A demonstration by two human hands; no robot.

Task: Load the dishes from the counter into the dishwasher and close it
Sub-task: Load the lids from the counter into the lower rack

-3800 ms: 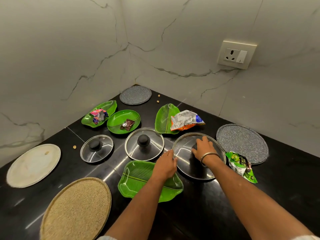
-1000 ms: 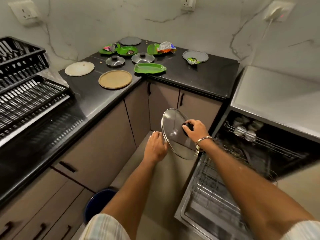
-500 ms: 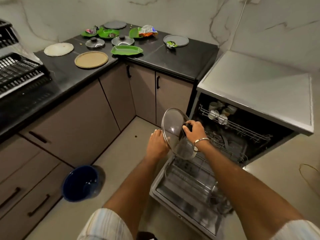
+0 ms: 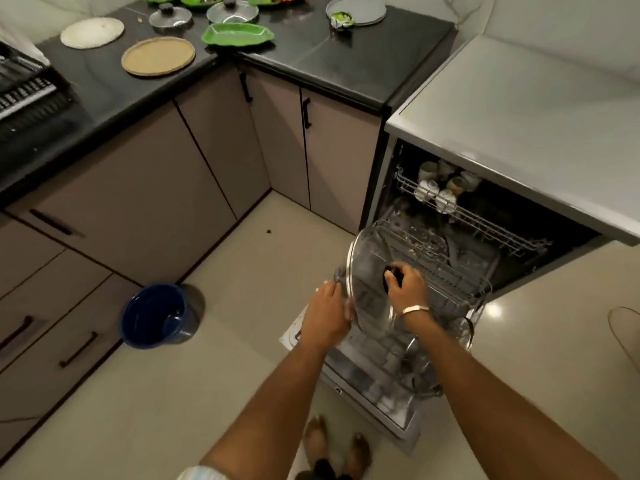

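The round glass lid with a steel rim (image 4: 369, 282) stands on edge just above the pulled-out lower wire rack (image 4: 446, 271), right hand (image 4: 405, 284) clamped on its black knob, left hand (image 4: 329, 315) steadying its near rim.

Three glass lids: one (image 4: 369, 282) held, two (image 4: 170, 17) (image 4: 232, 12) on the counter. Three round plates (image 4: 92, 32) (image 4: 158, 56) (image 4: 356, 9), one green tray (image 4: 238, 34), one blue bucket (image 4: 156, 315).
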